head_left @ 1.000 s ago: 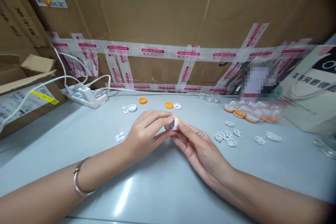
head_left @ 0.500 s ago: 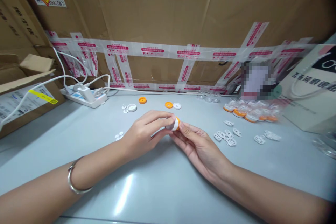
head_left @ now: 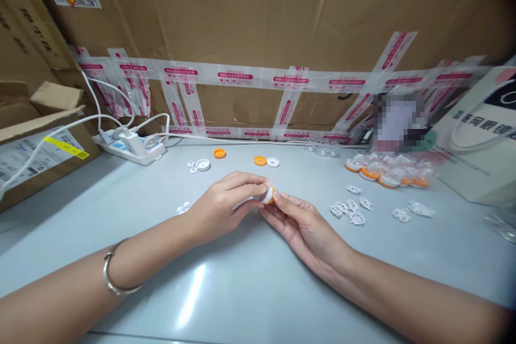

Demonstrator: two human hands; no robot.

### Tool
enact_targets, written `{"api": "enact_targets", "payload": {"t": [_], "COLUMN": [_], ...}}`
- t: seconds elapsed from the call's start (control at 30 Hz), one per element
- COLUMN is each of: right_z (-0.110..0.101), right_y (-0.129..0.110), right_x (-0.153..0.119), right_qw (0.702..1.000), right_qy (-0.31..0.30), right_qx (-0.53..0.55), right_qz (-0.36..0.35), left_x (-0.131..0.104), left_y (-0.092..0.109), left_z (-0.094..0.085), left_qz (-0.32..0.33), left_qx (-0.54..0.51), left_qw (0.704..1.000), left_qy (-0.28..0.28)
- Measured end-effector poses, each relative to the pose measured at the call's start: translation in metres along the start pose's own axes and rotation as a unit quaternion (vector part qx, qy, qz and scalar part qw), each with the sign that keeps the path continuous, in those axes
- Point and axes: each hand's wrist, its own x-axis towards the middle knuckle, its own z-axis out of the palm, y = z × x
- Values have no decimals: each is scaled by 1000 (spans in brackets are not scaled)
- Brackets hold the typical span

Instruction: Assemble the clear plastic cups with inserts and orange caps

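Note:
Both hands meet at mid-table around a small round orange-and-white plastic piece point(head_left: 269, 195), held on its edge. My left hand point(head_left: 226, 199) grips its white side between thumb and fingers. My right hand point(head_left: 302, 220) pinches the orange side, thumb on top and fingers beneath. Fingers hide much of the piece. Beyond the hands lie an orange ring point(head_left: 260, 160) and a white ring point(head_left: 273, 162), side by side. An orange cap point(head_left: 219, 153) and a white cap point(head_left: 202, 164) sit farther left, with small white discs point(head_left: 193, 170) beside them.
White openwork parts point(head_left: 357, 219) are scattered right of my hands. Behind them cluster several orange-and-white pieces with clear tops point(head_left: 389, 177). Clear domes point(head_left: 321, 149) lie at the back. A power strip point(head_left: 141, 155) stands left, a paper bag point(head_left: 475, 145) right, and a large carton point(head_left: 242, 21) behind.
The held piece has turned slightly and shifted a little left, so less of its orange side shows. Both hands keep their grip; the view has shifted slightly.

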Motion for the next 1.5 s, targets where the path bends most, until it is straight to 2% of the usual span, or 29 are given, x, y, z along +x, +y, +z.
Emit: {"api": "enact_targets", "payload": {"t": [0.07, 0.3, 0.43, 0.87, 1.2, 1.5], "right_z": [-1, 1, 3, -2, -1, -5], "right_y": [0, 0, 0, 4, 1, -12], "right_x": [0, -2, -3, 2, 4, 13], "right_qw": [1000, 999, 999, 1000, 999, 988], "right_qy": [-2, -2, 12, 11, -21, 15], "right_qx": [-5, -30, -44, -16, 17, -139], "right_qz": [-2, -15, -28, -8, 46, 60], "left_x": [-1, -2, -2, -2, 0, -4], "left_y": [-2, -2, 0, 0, 1, -4], "left_z": [0, 2, 3, 1, 3, 5], "left_qz": [-2, 6, -30, -57, -79, -131], "left_qx": [-7, 9, 10, -9, -24, -84], "left_qw": [1000, 999, 997, 998, 997, 986], "left_qy": [0, 51, 68, -1, 0, -49]}}
